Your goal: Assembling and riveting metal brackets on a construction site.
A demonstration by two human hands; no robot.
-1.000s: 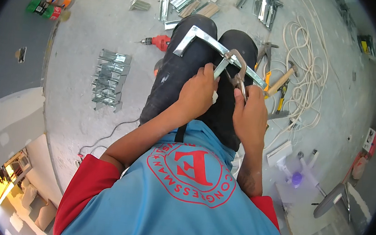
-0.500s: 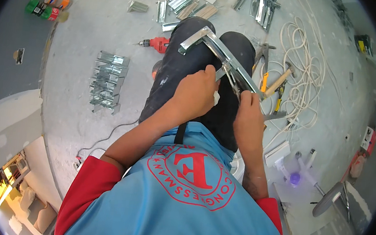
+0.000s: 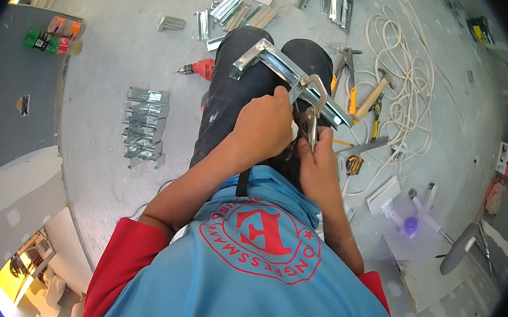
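Observation:
A bent length of galvanized metal channel [image 3: 288,70] lies slantwise across my knees, its upper left end turned into a corner. My left hand [image 3: 263,123] is closed at its near edge, around a short metal piece that meets the channel; the fingertips are mostly hidden. In my right hand [image 3: 320,165] are the handles of locking C-clamp pliers [image 3: 320,91], whose curved jaw reaches over the channel. The pliers' lower handle is partly hidden between my hands.
Cut metal pieces [image 3: 146,127] are stacked at left; more channel offcuts [image 3: 225,9] lie beyond my knees. A red drill [image 3: 200,68] sits beside my left leg. To the right are snips [image 3: 348,67], a hammer [image 3: 373,99] and coiled white cable [image 3: 405,81].
The locking pliers have turned upright, and their curved jaw now shows over the channel. My right hand has moved lower and slightly left. The channel has shifted a little left.

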